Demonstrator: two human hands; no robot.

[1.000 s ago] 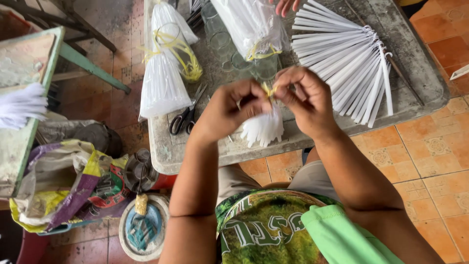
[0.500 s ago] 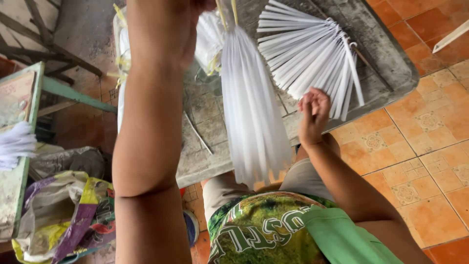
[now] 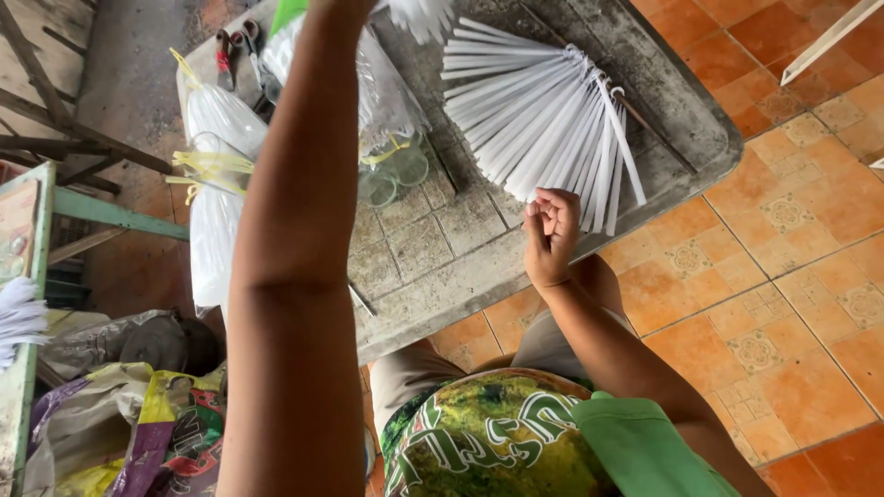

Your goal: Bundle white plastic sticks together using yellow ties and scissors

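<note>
My left arm (image 3: 295,239) reaches straight up and its hand is cut off by the top edge. The tip of a white bundle (image 3: 419,14) shows just beside it there. My right hand (image 3: 551,235) sits at the near ends of a fan of long white strips (image 3: 543,120) lying on the grey tray-like tabletop (image 3: 442,248). Its fingers are curled together against the strip ends. Whether they pinch one strip is not clear.
Tied clear bags of white strips (image 3: 216,184) lie at the tabletop's left end, and another bag with a yellow tie (image 3: 387,110) lies in the middle. Scissors (image 3: 241,51) rest at the far left. A green table (image 3: 37,276) and printed sacks (image 3: 138,433) stand to the left.
My left arm lifted the tied white bundle from table height up past the top of the frame. My right hand let go of it, dropped to the strip fan and curled its fingers.
</note>
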